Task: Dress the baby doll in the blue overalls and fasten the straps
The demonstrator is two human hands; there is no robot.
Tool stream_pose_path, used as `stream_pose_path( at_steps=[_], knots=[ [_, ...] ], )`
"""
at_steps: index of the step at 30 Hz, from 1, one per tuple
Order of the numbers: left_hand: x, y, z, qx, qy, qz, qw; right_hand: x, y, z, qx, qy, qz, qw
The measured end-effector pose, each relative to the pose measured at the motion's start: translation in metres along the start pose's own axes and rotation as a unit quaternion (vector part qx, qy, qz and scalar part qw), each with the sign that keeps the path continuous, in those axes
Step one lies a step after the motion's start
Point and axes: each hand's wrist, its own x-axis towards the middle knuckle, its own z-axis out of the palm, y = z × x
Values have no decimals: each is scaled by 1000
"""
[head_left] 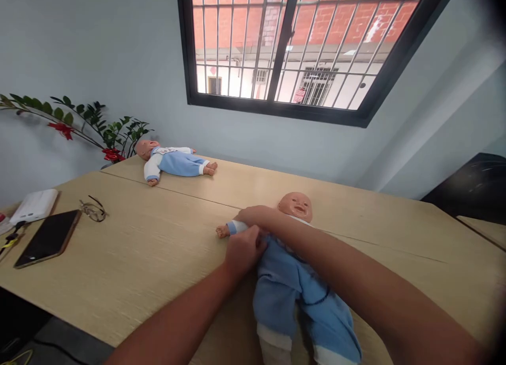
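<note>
Inward from the counter [158, 249] near edge, left hand [243, 249] and right hand [253, 215] touch the nearer doll [279, 280]; cannot tell either grip.

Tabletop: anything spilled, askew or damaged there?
Nothing stands out: no spill or damage shows on the table. The far doll lies on its back and the phone flat. The left hand and right arm partly hide the near doll.

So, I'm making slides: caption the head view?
Left hand and right hand at nearer doll; farther doll lies face-up.
</note>
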Motion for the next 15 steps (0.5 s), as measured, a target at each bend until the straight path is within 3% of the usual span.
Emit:
stream_pose_path(
  at_steps=[4,8,15],
  knots=[
    [1,0,-3,-2,8,-37,999,-13,9,-15,-126,-41,-77,988],
    [2,-1,-4,-14,40,-35,999,-48,19,-48,-259,22,-200,945],
    [-5,2,-10,-12,84,77,993,-95,43,-55,-293,92,-198,931]
  ],
)
